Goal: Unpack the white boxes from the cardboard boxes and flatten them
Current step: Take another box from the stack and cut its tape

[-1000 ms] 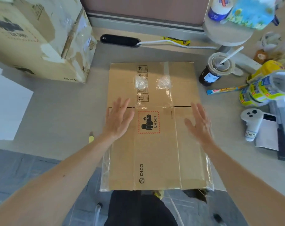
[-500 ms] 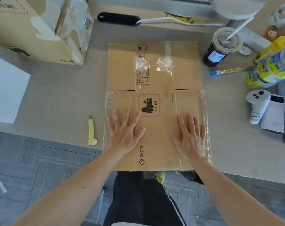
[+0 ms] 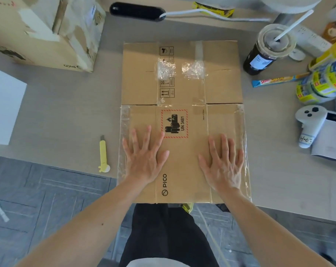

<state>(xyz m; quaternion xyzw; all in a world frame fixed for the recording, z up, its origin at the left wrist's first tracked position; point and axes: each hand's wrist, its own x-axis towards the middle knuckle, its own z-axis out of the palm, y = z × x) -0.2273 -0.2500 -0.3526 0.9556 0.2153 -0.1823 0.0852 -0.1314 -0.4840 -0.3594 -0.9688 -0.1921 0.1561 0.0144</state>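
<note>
Head view: flattened cardboard box [image 3: 182, 78] lies flat at centre of the grey table [image 3: 67, 112], its near end sticking out past the table edge over the person's black trousers [image 3: 163, 237]; PICO logo and a red-framed UN 3481 battery label face up, clear tape runs along both long sides and crumples across the middle seam. Left hand [image 3: 144, 160] lies palm down on the near half, fingers straight and spread, gripping nothing; right hand [image 3: 224, 164] does the same on the opposite side, also flat and spread, nothing held; the label sits between and just beyond the two.

Yellow utility knife [image 3: 103, 155] lies on the table just left of the box, near the edge, not touching it. Far left: a second cardboard box [image 3: 47, 35] stands upright w/ torn tape and paper patches; nearer along that edge, a white flat piece [image 3: 3, 106], cut off by the frame. Behind: black oblong device [image 3: 136, 11] w/ a white cable [image 3: 211, 15]. Right side: dark iced drink cup [image 3: 267, 49] w/ lid and straw, a Skippy packet [image 3: 278, 81], yellow-blue tape rolls [image 3: 321, 83], and a white controller [image 3: 309, 124] w/ a handwritten tag; all apart from the box.
</note>
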